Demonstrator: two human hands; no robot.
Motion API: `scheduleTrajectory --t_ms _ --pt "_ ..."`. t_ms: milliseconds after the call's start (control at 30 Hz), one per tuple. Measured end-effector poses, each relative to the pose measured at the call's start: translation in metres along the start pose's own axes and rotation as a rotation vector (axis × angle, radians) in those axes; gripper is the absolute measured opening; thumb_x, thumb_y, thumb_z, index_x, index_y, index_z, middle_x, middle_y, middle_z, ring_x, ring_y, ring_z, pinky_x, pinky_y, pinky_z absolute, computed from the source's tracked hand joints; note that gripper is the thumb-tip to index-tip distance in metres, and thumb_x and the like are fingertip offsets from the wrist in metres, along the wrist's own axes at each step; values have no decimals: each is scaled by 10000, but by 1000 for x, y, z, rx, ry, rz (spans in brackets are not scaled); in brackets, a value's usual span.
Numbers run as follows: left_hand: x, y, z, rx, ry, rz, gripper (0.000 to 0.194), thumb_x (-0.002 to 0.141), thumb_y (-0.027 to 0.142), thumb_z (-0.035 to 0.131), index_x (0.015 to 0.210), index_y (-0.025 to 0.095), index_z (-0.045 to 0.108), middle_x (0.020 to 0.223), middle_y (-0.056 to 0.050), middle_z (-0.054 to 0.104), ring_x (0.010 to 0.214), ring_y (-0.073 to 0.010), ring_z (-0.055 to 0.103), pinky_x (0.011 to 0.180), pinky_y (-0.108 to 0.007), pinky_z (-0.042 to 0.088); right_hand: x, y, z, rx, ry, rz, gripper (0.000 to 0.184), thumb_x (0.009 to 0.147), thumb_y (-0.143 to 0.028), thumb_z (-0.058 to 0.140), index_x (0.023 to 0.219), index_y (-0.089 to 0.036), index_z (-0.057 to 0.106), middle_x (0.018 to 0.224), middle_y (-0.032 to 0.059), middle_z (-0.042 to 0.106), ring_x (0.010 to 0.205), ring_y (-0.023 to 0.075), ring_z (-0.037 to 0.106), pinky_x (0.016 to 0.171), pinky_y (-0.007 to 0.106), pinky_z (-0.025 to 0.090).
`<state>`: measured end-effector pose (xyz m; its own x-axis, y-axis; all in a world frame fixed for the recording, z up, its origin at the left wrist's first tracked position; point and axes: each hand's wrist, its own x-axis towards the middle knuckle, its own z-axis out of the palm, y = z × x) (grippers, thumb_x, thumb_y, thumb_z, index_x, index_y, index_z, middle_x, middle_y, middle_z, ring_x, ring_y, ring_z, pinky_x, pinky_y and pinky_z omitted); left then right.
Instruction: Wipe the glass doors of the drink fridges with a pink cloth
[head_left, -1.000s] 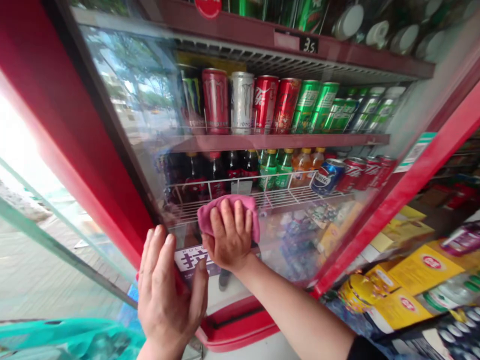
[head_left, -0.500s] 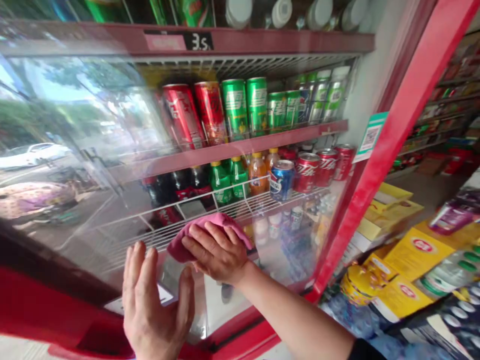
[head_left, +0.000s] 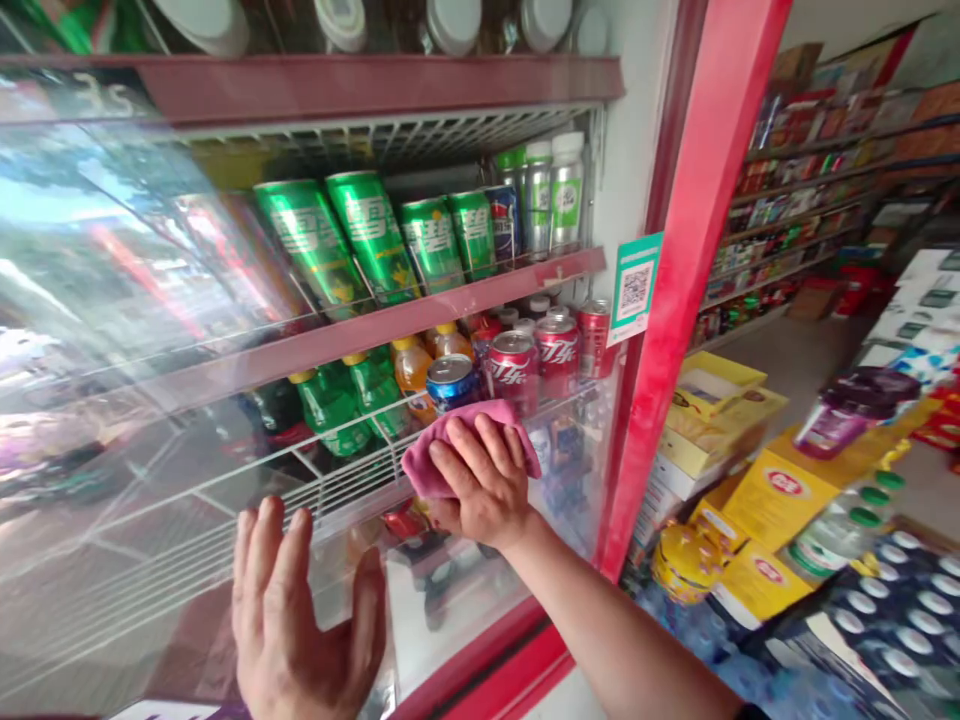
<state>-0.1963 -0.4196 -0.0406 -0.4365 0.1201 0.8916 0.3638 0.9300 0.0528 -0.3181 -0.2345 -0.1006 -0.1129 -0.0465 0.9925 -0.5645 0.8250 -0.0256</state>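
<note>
Right hand (head_left: 484, 485), open flat, presses a pink cloth (head_left: 426, 468) against the glass door (head_left: 187, 560), partly hiding a blue can (head_left: 450, 380) at twelve o'clock; open left hand (head_left: 304, 620) at eight.

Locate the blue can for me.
In the head view, the blue can is near the centre, just above the pink cloth and left of the front red cans.
</note>
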Motion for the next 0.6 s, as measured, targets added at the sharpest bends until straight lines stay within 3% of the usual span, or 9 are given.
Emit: scheduleTrajectory --t_ms 200,333,467,600 --pt "13 34 24 6 -1 28 1064 857 93 829 1767 268 307 1822 -149 347 1680 -459 336 1345 -772 335 2 65 -17 -92 40 123 594 1033 -411 593 1604 -245 591 1632 107 642 1671 335 396 1379 561 312" --pt "14 49 29 -9 7 24 1063 852 77 829 1762 283 321 1821 -125 358 1673 -452 355 1345 -759 347 0 92 -24 -98 27 203 659 1083 -317 502 1721 -177 416 1709 179 542 1694 364 346 1361 622 337" --pt "4 56 24 -28 -12 -2 1030 860 83 820 1751 301 351 1803 -108 403 1648 -430 415 1336 -711 399 -3 91 -28 -50 48 286 685 1116 -256 470 1770 -167 286 1736 228 485 1706 384 307 1338 688 355" --pt "-17 60 15 -108 -93 -54 965 881 85 788 1736 281 385 1747 -131 495 1597 -389 507 1304 -639 476 -18 67 -33 44 13 401 612 1137 -255 461 1738 -182 371 1743 237 469 1707 398 297 1328 719 361"
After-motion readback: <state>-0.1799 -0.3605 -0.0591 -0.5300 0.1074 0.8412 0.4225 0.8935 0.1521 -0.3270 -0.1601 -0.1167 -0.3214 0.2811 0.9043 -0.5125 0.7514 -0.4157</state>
